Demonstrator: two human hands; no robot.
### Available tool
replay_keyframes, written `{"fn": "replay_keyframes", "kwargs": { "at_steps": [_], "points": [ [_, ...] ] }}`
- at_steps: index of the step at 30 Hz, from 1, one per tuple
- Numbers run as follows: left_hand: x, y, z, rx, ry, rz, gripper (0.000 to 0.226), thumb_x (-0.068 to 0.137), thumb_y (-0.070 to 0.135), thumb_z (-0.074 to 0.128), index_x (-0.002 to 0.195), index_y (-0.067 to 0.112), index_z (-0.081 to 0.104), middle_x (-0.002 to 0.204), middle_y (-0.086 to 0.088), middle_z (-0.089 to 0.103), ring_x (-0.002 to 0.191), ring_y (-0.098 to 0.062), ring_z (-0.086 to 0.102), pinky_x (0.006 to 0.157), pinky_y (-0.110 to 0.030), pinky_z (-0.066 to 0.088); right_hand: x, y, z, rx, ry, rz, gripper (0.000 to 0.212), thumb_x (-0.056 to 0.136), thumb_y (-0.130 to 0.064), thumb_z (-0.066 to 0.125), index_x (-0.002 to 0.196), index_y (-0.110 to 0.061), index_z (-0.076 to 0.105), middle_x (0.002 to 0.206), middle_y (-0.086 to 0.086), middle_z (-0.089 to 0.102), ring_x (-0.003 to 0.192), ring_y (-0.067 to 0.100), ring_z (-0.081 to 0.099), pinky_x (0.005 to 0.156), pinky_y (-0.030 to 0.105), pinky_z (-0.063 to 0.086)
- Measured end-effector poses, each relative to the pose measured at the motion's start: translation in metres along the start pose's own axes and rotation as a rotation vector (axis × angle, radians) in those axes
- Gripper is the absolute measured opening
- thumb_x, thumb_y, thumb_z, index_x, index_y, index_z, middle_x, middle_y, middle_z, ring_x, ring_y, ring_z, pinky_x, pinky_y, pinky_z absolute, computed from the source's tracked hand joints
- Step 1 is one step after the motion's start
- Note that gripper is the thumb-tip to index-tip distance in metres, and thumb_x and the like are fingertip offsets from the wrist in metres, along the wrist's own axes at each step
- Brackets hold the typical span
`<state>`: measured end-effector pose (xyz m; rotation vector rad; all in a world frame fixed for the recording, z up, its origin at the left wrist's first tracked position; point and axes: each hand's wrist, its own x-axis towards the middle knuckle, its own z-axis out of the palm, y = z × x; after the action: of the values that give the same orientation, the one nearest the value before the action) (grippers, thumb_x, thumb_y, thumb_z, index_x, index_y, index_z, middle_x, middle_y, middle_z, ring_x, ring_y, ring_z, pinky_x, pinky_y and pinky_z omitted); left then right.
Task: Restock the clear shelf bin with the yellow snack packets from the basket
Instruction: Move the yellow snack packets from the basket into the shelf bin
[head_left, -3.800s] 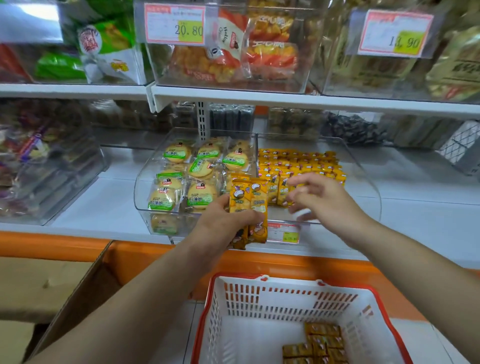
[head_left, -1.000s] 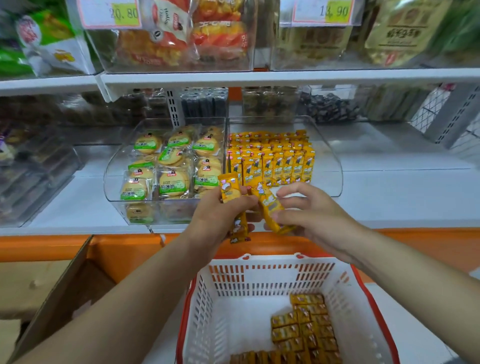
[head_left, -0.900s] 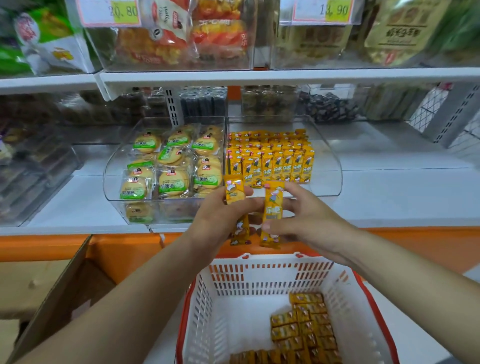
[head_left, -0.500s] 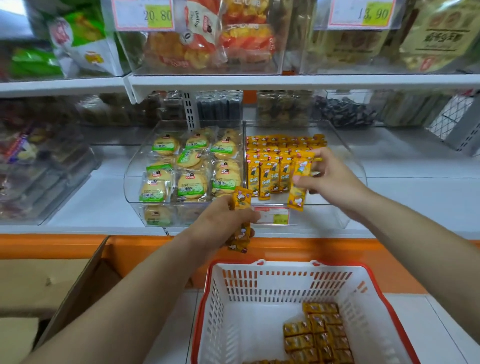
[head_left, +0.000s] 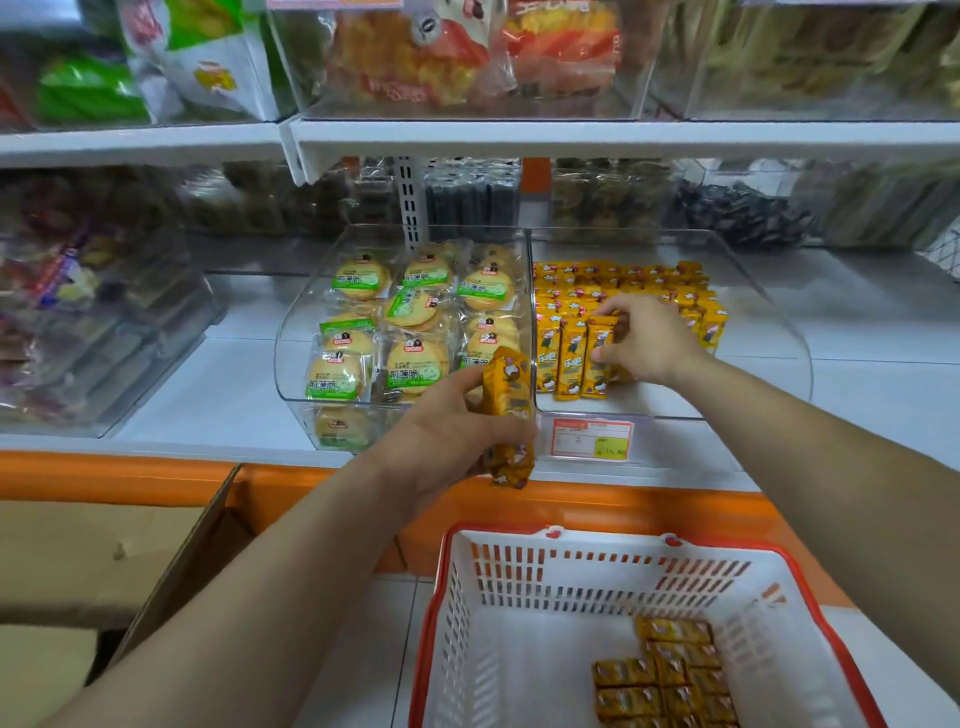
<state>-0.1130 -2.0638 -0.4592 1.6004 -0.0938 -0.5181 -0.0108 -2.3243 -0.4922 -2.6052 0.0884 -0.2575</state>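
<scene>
The clear shelf bin (head_left: 769, 332) on the white shelf holds rows of yellow snack packets (head_left: 571, 312). Inside it, my right hand (head_left: 649, 343) pinches one yellow packet (head_left: 597, 358) standing at the front row. My left hand (head_left: 447, 431) grips a small stack of yellow packets (head_left: 506, 415) in front of the bin's left front corner. Below, the white basket with a red rim (head_left: 519, 597) holds several more yellow packets (head_left: 665, 670) in its bottom right part.
A second clear bin (head_left: 296, 364) to the left holds round biscuits in green-labelled wrappers. A price tag (head_left: 589, 439) hangs on the bin's front. An upper shelf (head_left: 571, 137) carries more bins. A cardboard box (head_left: 104, 551) stands at lower left, below the orange ledge (head_left: 597, 506).
My right hand took one packet from the left hand's stack, carried it up into the bin and now sets it at the front row. The left hand's stack has shrunk.
</scene>
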Motion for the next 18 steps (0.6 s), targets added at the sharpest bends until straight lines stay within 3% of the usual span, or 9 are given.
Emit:
{"fn": "replay_keyframes", "kwargs": {
  "at_steps": [3, 6, 8, 11, 13, 15, 18],
  "points": [
    [0.002, 0.001, -0.001, -0.006, 0.031, 0.011, 0.046, 0.086, 0.004, 0.077, 0.128, 0.016, 0.063, 0.110, -0.011, 0.074, 0.098, -0.030, 0.074, 0.085, -0.047, 0.063, 0.001, 0.000, 0.006, -0.044, 0.008, -0.008, 0.062, 0.066, -0.024, 0.092, 0.121, -0.017, 0.064, 0.088, -0.001, 0.059, 0.081, 0.018, 0.057, 0.068, 0.026, 0.040],
    [0.002, 0.001, -0.002, -0.021, 0.058, 0.018, 0.051, 0.085, 0.006, 0.078, 0.132, 0.016, 0.059, 0.114, -0.011, 0.073, 0.100, -0.031, 0.074, 0.090, -0.050, 0.061, -0.003, 0.001, 0.005, -0.033, 0.014, 0.007, 0.061, 0.066, -0.024, 0.092, 0.118, -0.017, 0.061, 0.078, -0.007, 0.058, 0.072, 0.014, 0.057, 0.056, 0.024, 0.038],
    [0.002, 0.000, -0.001, -0.037, 0.068, 0.022, 0.048, 0.084, 0.007, 0.080, 0.126, 0.017, 0.060, 0.115, -0.012, 0.072, 0.101, -0.031, 0.074, 0.091, -0.050, 0.060, -0.010, 0.001, -0.004, -0.046, 0.011, 0.005, 0.061, 0.068, -0.029, 0.090, 0.118, -0.018, 0.058, 0.084, -0.005, 0.062, 0.074, 0.014, 0.058, 0.058, 0.025, 0.043],
    [0.001, -0.001, 0.001, -0.041, 0.083, 0.026, 0.041, 0.082, 0.007, 0.081, 0.114, 0.019, 0.060, 0.107, -0.010, 0.076, 0.094, -0.031, 0.076, 0.070, -0.034, 0.062, -0.034, -0.002, -0.028, -0.045, 0.083, -0.021, 0.051, 0.074, -0.034, 0.085, 0.116, -0.023, 0.058, 0.099, -0.003, 0.064, 0.087, 0.018, 0.060, 0.074, 0.033, 0.050],
    [-0.001, -0.001, 0.004, -0.028, 0.077, 0.027, 0.037, 0.083, 0.007, 0.080, 0.112, 0.016, 0.060, 0.098, -0.010, 0.078, 0.092, -0.031, 0.076, 0.059, -0.028, 0.059, -0.059, -0.004, -0.046, 0.099, 0.106, -0.050, 0.036, 0.078, -0.030, 0.082, 0.106, -0.025, 0.061, 0.093, -0.006, 0.065, 0.076, 0.010, 0.062, 0.067, 0.023, 0.048],
    [-0.002, 0.000, 0.011, -0.002, 0.064, 0.034, 0.037, 0.084, 0.008, 0.080, 0.115, 0.013, 0.061, 0.097, -0.010, 0.079, 0.092, -0.032, 0.076, 0.062, -0.032, 0.060, -0.089, -0.007, -0.060, 0.294, 0.044, -0.058, 0.024, 0.081, -0.022, 0.079, 0.099, -0.027, 0.064, 0.088, -0.005, 0.066, 0.066, 0.000, 0.061, 0.058, 0.010, 0.042],
    [-0.005, 0.001, 0.025, 0.049, 0.036, 0.047, 0.036, 0.085, 0.009, 0.079, 0.117, 0.014, 0.064, 0.099, -0.008, 0.079, 0.093, -0.030, 0.076, 0.078, -0.042, 0.060, -0.131, -0.009, -0.071, 0.546, -0.084, -0.049, 0.024, 0.086, -0.014, 0.071, 0.102, -0.031, 0.067, 0.093, -0.002, 0.068, 0.073, 0.016, 0.069, 0.060, 0.023, 0.052]
  ]
}}
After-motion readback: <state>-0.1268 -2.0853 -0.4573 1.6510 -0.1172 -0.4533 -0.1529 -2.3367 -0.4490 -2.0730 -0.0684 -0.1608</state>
